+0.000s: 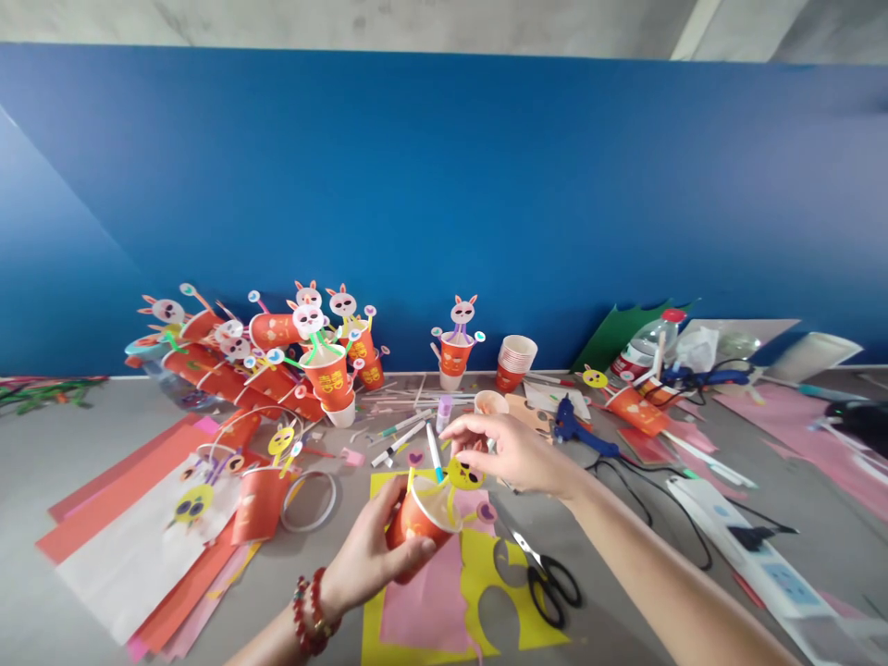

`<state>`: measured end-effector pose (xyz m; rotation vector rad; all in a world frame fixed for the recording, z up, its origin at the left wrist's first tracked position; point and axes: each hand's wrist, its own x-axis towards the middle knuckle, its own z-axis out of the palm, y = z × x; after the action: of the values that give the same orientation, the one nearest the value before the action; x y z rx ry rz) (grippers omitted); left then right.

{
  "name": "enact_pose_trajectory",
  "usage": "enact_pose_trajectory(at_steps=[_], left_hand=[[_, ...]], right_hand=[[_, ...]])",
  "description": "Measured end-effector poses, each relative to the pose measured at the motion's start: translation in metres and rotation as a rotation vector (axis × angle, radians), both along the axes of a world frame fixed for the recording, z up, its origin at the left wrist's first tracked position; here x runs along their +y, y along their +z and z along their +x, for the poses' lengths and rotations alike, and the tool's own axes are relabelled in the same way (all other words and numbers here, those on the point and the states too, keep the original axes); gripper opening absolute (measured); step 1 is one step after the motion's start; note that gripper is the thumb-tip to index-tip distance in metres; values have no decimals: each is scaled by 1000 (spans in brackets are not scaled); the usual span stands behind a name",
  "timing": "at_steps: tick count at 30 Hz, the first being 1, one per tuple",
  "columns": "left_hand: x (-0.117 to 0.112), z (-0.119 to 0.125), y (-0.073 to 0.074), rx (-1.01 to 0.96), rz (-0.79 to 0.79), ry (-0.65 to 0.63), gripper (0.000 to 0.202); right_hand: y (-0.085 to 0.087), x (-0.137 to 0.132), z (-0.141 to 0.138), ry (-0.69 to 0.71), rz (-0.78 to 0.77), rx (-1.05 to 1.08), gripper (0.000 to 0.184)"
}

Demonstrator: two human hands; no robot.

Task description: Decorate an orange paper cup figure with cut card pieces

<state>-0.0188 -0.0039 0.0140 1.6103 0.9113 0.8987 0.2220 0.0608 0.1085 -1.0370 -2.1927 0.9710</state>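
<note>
My left hand (378, 546) is wrapped round a red paper cup (420, 523) with a white rim, tilted with its mouth up and to the right. Yellow strips rise from inside the cup, carrying a yellow paper animal face (463, 474) and small pink-purple discs, one a heart (415, 458). From the right, my right hand (513, 453) reaches over with fingers curled and pressed at the top of the yellow face. Its fingertips partly hide the face's upper edge. Under the cup lie a yellow sheet (489, 592) with round cut-outs and a pink paper piece (416, 610).
Black-handled scissors (548, 583) lie right of the cup. Finished rabbit cups (329, 370) crowd the back left; another (454, 351) stands centre back. A blue glue gun (579, 430), its cable and a white power strip (763, 564) occupy the right. Markers (402, 442) lie behind the hands.
</note>
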Motion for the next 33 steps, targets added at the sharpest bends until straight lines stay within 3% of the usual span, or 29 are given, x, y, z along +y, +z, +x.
enact_pose_trajectory(at_steps=[6,11,23,25,29,31,33], left_hand=[[1,0,-2,-67,-65,-19,56],[0,2,-1,-135,-97,-30,58],[-1,2,-7,-206,-153,-23,57],[-1,2,-7,-213,-167,-10,57],[-3,2,-7,-240,-193,3,58],[-5,3,-7,-249,-203,16,57],[-5,4,-7,-249,-208,28,57]], right_hand=[[3,5,-6,39,3,-66,38],[0,6,-9,1,55,-82,35],[-8,3,-10,37,373,-61,22],[-15,-1,-8,-13,351,-42,30],[-37,-11,-1,-185,147,65,76],[-48,-15,1,-238,-22,143,78],[-57,-18,1,-247,-161,192,65]])
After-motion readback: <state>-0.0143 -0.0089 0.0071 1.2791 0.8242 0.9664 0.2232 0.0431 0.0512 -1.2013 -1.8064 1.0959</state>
